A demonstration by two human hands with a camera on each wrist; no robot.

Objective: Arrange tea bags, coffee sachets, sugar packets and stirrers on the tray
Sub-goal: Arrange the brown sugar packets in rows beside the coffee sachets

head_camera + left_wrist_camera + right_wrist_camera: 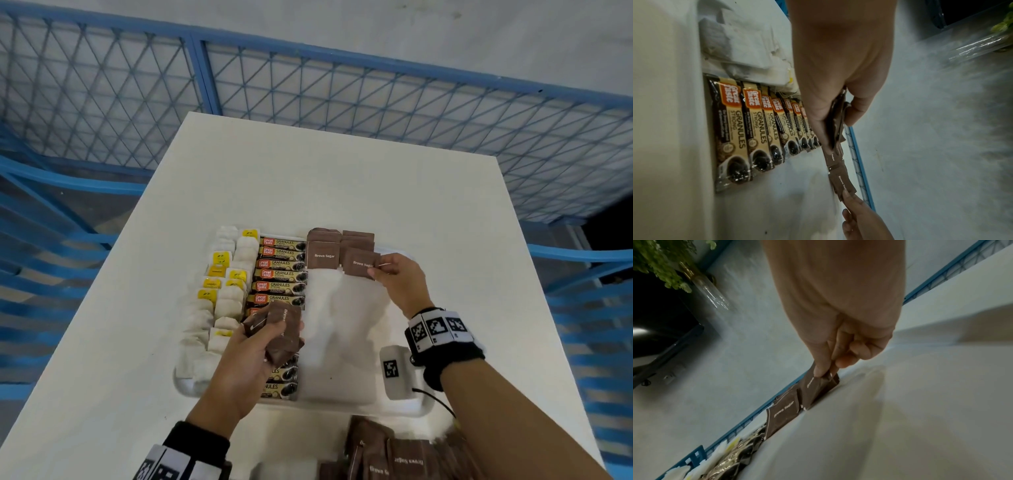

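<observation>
Left to right on the tray (pixel 416 409), which rests on the white bench (pixel 308 178): tea bags (pixel 222 301) fill the 9 o'clock column, coffee sachets (pixel 281 274) the next, and brown sugar packets (pixel 323 253) start two columns at 12 o'clock.

The step in hand is laying sugar packets. The left hand (pixel 246 353), over the coffee column at 7 o'clock, has its fingers curled round a reserve stack of packets (pixel 284 334). The right hand (pixel 397 277), at 2 o'clock, pinches one packet (pixel 361 263) by its edge at the front of the right-hand column.

The next move likely calls for releasing this packet overlapped on its column, then drawing another from the stack.

Only the head view shows the loose packet pile (pixel 404 455) at 6 o'clock. No stirrers are visible. The right wrist view alone shows the thumb-and-finger pinch.
</observation>
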